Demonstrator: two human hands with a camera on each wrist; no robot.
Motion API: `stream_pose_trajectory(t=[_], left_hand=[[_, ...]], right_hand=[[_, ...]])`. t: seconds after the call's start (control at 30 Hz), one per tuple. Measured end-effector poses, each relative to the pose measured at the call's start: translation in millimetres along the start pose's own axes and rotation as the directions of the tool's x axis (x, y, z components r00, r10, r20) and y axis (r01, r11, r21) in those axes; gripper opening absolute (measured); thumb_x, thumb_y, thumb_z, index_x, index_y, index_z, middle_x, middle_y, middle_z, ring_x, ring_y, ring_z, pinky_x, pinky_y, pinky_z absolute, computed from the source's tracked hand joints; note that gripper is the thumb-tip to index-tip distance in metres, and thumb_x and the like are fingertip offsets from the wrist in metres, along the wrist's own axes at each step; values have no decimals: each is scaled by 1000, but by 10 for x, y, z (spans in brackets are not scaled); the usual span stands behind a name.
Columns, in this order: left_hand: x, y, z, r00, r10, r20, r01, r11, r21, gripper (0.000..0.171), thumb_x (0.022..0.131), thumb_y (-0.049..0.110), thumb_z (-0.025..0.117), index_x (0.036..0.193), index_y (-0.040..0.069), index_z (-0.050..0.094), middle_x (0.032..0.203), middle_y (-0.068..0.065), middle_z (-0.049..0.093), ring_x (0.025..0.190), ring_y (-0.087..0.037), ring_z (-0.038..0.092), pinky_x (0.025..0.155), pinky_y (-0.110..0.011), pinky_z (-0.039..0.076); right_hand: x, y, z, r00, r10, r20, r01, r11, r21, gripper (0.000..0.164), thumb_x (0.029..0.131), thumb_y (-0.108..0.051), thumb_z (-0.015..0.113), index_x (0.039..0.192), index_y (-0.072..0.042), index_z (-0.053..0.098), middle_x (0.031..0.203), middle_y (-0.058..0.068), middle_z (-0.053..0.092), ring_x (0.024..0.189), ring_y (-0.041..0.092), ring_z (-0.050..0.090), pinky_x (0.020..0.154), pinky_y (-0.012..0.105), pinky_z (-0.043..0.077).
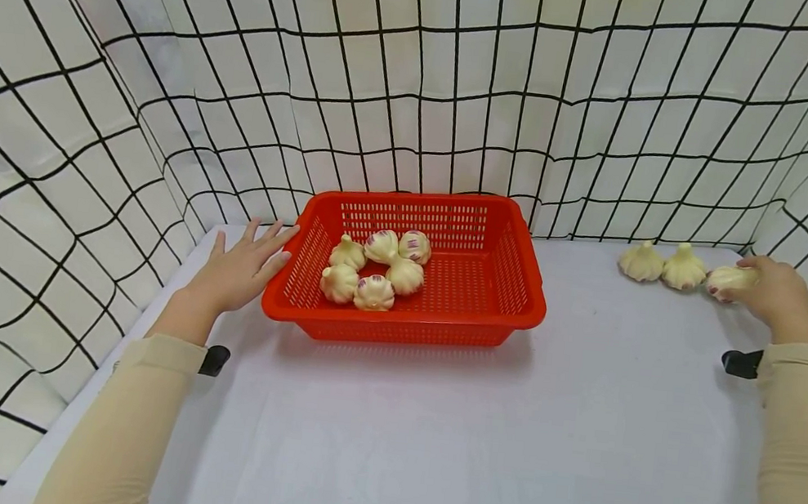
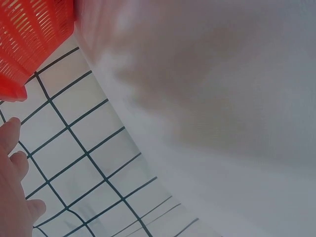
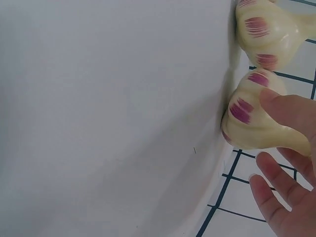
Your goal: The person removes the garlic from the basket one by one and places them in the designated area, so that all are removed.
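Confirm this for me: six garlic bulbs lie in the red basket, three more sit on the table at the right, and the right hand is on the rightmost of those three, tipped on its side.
One thing is off: the red basket holds five garlic bulbs, not six, as the head view shows. The rest stands: three bulbs on the table at the right, and the right hand on the rightmost bulb, tipped on its side.

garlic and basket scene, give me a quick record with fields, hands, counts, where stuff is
surface: white table, grid-patterned backdrop behind
basket: red basket, on the table left of centre
garlic in basket: five bulbs
garlic on table: three bulbs in a row at far right; loose two
left hand: left hand flat, fingers straight, against the basket's left side
right hand: right hand gripping the rightmost bulb, which rests on the table
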State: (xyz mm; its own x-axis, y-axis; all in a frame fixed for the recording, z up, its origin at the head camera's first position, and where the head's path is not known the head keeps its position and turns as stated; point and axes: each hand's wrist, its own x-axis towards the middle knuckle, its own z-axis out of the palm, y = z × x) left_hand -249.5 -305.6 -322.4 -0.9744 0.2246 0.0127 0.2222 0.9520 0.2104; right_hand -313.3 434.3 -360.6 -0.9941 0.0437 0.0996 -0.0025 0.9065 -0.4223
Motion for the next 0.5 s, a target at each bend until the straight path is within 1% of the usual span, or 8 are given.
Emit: stream_pose_trajectory(t=[0.1,0.23,0.3,0.37,0.5], left_hand=[[1,3,-2,1000,-2,3,2,1000,-2,67,109,55,23,166,20,18,170,-16,10,155,-42,-8,112,-72,-16],[4,1,-1,1000,-2,0,2,1000,-2,67,109,55,23,166,20,18,170,-16,10,155,-41,-8,112,-73,-16],[3,-1,1,1000,-1,-2,1,1000,-1,67,109,56,23,166,20,18,170,-16,10,155,-41,-8,112,-73,-15],[3,-4,3,1000,0,-2,0,1000,0,68,109,56,23,166,20,18,170,-16,10,155,-42,-8,112,-73,-15],[7,-16,10,1000,4,1,-4,1000,1,67,109,55,23,166,20,18,171,-16,9,155,-42,-8,111,-73,-15]], right_hand=[[-14,-8,-7,1000,-5,11,5,1000,11,63,93,-11,68,139,16,34,127,51,35,117,68,33,98,75,30],[-37,-25,-22,1000,-6,16,5,1000,29,63,94,-10,65,142,15,33,125,48,36,113,64,36,95,76,32],[-41,-31,-29,1000,0,18,-1,999,33,64,95,-11,64,144,15,32,128,48,35,115,65,35,96,76,31],[-45,-32,-32,1000,10,14,-10,1000,28,66,96,-15,64,146,14,32,132,49,34,118,66,33,98,77,31],[-58,-21,-49,1000,16,-22,-16,1000,8,63,99,-18,62,145,14,34,135,48,33,123,68,30,101,77,29]])
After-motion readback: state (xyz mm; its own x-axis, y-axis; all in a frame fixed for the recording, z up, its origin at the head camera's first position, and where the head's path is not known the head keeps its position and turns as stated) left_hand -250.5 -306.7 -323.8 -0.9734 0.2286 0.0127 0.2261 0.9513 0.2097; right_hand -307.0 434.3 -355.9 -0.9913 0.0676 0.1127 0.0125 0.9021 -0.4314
